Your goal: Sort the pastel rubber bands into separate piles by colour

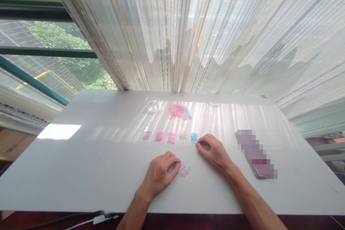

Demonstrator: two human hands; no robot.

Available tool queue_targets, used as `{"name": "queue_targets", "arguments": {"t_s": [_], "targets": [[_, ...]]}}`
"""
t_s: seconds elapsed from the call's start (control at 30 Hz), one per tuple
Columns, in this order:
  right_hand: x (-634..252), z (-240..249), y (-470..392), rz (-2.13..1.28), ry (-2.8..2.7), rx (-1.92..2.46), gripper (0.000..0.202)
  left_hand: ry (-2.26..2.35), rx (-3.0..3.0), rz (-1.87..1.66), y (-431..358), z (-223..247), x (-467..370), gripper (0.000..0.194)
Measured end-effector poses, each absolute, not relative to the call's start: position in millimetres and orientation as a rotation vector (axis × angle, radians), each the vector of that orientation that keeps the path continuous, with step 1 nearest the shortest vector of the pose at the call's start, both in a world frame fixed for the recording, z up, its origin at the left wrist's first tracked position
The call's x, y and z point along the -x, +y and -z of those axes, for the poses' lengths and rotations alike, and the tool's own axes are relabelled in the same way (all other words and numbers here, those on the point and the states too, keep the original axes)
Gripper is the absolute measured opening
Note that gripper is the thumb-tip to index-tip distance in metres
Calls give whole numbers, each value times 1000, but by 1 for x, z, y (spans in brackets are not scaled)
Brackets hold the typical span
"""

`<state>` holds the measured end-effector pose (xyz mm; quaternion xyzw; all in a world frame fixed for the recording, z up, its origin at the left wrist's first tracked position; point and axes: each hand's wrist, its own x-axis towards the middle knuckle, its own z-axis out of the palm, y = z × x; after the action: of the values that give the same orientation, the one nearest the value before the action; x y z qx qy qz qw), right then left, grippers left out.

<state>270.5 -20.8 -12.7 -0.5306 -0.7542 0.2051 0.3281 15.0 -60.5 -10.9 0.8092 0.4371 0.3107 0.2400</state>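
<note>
My left hand (164,170) has thumb and forefinger pinched together at the left edge of a small loose pile of pastel pieces (184,170); what the pinch holds, if anything, is hidden. At the lower right corner of a turquoise group of small thin pieces (194,137), my right hand (214,151) is also closed in a pinch, its contents too small to make out. Left of the turquoise group lie a cream group (183,135), a pink group (171,137), a deeper pink group (159,136) and a purple group (147,136), all in one row.
A bigger mixed heap of coloured pieces (180,111) lies farther back on the white table (81,172). Near it is a clear round dish or lid (152,106). A phone-like object (254,156), partly pixelated, lies to the right. Striped curtains (183,36) hang behind.
</note>
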Motion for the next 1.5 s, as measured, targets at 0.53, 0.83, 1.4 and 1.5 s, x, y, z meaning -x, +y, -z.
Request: {"name": "queue_targets", "arguments": {"t_s": [0.53,0.83,1.4,1.5], "targets": [[-268,11,-25,-451,-1980,1221,15,1151,-2186,-794,-65,10,-11,20],[-245,6,-42,-763,-2267,915,13,1233,-2271,-825,-75,18,-16,5],[-241,10,-45,-741,-2316,955,12,1206,-2315,-877,-78,21,-12,12],[-240,11,-45,-727,-2309,964,10,1206,-2324,-865,-78,21,-13,11]]}}
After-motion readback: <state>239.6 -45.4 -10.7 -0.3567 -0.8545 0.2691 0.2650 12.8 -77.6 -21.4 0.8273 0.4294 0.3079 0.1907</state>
